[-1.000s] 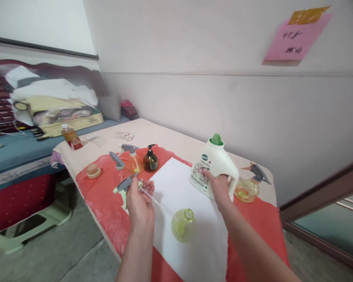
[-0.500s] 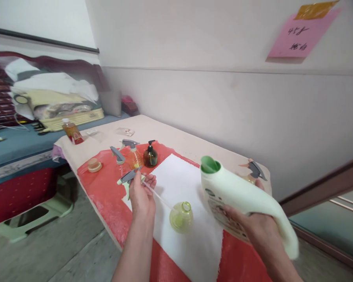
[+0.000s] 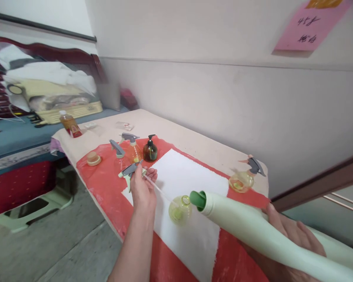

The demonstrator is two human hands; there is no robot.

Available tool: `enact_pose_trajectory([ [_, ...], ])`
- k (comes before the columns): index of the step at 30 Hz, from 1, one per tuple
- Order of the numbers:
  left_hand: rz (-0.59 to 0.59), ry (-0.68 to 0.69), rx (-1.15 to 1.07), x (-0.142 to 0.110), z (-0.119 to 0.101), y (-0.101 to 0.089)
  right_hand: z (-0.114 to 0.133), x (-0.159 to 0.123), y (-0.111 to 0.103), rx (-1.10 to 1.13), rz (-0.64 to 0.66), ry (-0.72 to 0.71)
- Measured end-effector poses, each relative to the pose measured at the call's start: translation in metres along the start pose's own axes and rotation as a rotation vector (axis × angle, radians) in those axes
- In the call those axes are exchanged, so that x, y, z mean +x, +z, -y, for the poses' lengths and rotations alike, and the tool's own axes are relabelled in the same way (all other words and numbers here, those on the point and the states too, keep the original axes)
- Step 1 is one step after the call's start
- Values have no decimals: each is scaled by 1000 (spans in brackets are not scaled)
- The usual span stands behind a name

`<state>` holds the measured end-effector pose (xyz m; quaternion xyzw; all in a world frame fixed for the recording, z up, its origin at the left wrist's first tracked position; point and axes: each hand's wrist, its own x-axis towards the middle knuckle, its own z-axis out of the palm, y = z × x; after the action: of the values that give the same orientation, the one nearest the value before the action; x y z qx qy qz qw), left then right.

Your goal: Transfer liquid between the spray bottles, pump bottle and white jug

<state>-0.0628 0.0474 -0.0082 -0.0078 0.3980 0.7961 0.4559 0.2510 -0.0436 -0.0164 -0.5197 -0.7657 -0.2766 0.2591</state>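
Observation:
My left hand [image 3: 142, 186] is closed around a grey and pale green spray trigger head [image 3: 129, 171], whose thin clear tube points toward the right. Below and right of it stands a see-through yellow-green bottle [image 3: 178, 213] with an uncapped neck, on a white cloth [image 3: 191, 172]. My right hand [image 3: 294, 239] grips a large pale green jug [image 3: 244, 223], tipped almost level. The jug's green spout [image 3: 197, 200] is beside and slightly right of the bottle's neck. I cannot make out any liquid leaving it.
Behind my left hand are spray bottles [image 3: 133, 152] and a dark pump bottle [image 3: 150, 149] on a red sheet [image 3: 97, 174]. Another spray bottle [image 3: 242, 181] stands at the right. A cap [image 3: 93, 158], an amber bottle [image 3: 70, 124] and a red-covered stool [image 3: 23, 188] are leftward.
My right hand has tilted the jug from upright-leaning to nearly level, bringing its spout down and left to the bottle's neck. My left hand has kept its hold on the spray trigger head.

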Motion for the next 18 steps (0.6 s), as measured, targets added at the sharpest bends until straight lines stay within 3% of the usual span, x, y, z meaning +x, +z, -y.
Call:
enact_pose_trajectory([
  [3,-6,-3,1,1,0,0,-1,5,-8,-162,13,-168],
  [18,-3,-5,-12,1,1,-1,5,24,-20,-179,0,-215],
])
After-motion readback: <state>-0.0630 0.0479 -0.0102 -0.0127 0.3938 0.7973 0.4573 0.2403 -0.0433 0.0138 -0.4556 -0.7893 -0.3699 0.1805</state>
